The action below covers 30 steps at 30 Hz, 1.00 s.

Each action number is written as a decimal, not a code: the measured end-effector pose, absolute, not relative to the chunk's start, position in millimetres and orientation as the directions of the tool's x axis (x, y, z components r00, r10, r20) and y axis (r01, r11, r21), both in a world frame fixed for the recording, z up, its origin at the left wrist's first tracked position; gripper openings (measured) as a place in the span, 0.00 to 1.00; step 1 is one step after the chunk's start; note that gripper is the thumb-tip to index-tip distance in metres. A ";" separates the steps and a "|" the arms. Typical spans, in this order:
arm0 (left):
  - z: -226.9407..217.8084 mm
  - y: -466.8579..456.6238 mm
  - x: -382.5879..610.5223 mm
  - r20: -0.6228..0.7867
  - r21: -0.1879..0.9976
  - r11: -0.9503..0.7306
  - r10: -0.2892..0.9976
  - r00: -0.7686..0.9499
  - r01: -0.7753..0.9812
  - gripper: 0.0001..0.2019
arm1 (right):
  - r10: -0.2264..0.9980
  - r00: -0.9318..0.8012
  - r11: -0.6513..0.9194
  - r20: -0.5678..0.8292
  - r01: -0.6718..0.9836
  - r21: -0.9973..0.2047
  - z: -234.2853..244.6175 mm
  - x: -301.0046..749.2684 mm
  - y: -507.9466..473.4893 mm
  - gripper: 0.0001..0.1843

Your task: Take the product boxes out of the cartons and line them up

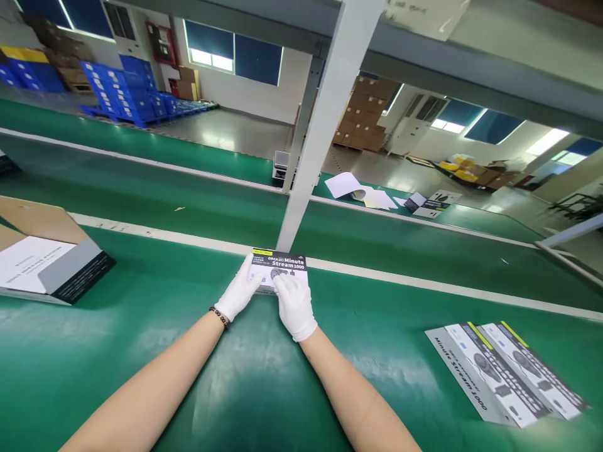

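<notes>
A small printed product box (pixel 279 260) marked "Minute Stream 1000" lies on the green work surface, close to the white strip. My left hand (pixel 239 290), in a white glove with a beaded bracelet at the wrist, grips the box's left side. On the lower right of its front, the curled, gloved fingers of my right hand (pixel 294 304) press against the printed picture and hide part of it. Flattened cartons (pixel 499 370) with the same print lie overlapping to the right. An open carton (pixel 44 257) with raised flaps stands at the left.
A slanted white post (pixel 325 107) rises just behind the box. Beyond the white strip runs a green conveyor belt (pixel 211 201). Loose papers (pixel 362 190) and another printed box (pixel 436 204) lie on the far ledge. Blue crates (pixel 117 91) are stacked across the floor.
</notes>
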<state>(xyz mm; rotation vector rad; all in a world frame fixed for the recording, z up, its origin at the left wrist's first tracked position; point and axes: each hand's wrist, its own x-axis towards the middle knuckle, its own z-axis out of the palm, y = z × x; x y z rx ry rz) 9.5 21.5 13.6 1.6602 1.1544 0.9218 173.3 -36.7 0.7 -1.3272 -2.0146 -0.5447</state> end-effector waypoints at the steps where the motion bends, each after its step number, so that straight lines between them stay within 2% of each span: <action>1: 15.7 22.2 8.4 0.079 0.951 -0.164 0.948 0.309 0.261 0.35 | 0.665 -0.240 0.386 0.707 0.921 -0.050 1.9 171.8 -35.4 0.13; 5: 18.7 22.8 6.6 0.114 0.971 -0.179 0.930 0.350 0.157 0.34 | 0.744 -0.251 0.445 0.619 0.878 -0.178 9.0 174.9 -33.6 0.13; 11: 14.1 24.0 7.2 0.158 0.969 -0.215 0.918 0.364 0.123 0.33 | 0.767 -0.242 0.454 0.594 0.859 -0.236 12.2 177.0 -36.3 0.16; 13: 11.6 25.7 6.8 0.164 0.962 -0.231 0.917 0.363 0.148 0.33 | 0.801 -0.176 0.388 0.573 0.881 -0.272 13.1 174.0 -33.6 0.17; 15: 9.1 27.9 6.3 0.149 0.956 -0.226 0.923 0.356 0.188 0.34 | 0.834 -0.037 0.256 0.550 0.910 -0.327 17.6 170.4 -26.7 0.14; 17: 7.7 29.5 6.0 0.122 0.952 -0.211 0.927 0.355 0.222 0.35 | 0.858 0.079 0.130 0.508 0.922 -0.364 26.5 166.7 -18.0 0.15; 19: 8.1 29.2 5.9 0.090 0.948 -0.193 0.925 0.368 0.254 0.34 | 0.901 0.037 0.116 0.433 0.940 -0.322 37.3 162.5 -13.4 0.16; 21: 9.9 25.8 5.1 0.038 0.937 -0.171 0.916 0.400 0.305 0.34 | 0.933 -0.108 0.191 0.343 0.957 -0.217 44.9 158.2 -18.7 0.18; 24: 11.7 18.2 0.9 -0.039 0.896 -0.200 0.854 0.519 0.397 0.34 | 0.940 -0.216 0.242 0.264 0.968 -0.072 41.9 155.5 -44.5 0.32; 26: 9.9 15.0 -3.2 -0.008 0.855 -0.332 0.759 0.651 0.398 0.31 | 0.955 -0.150 0.157 0.255 0.988 -0.009 32.5 162.1 -66.7 0.39; 28: 5.9 14.0 -5.4 0.026 0.788 -0.472 0.667 0.745 0.395 0.28 | 0.966 -0.003 -0.009 0.259 0.999 0.045 23.7 179.8 -90.1 0.38; 30: 1.4 13.3 -4.2 0.015 0.721 -0.528 0.659 0.752 0.449 0.28 | 0.948 0.184 -0.214 0.260 0.973 0.091 19.8 207.9 -114.4 0.36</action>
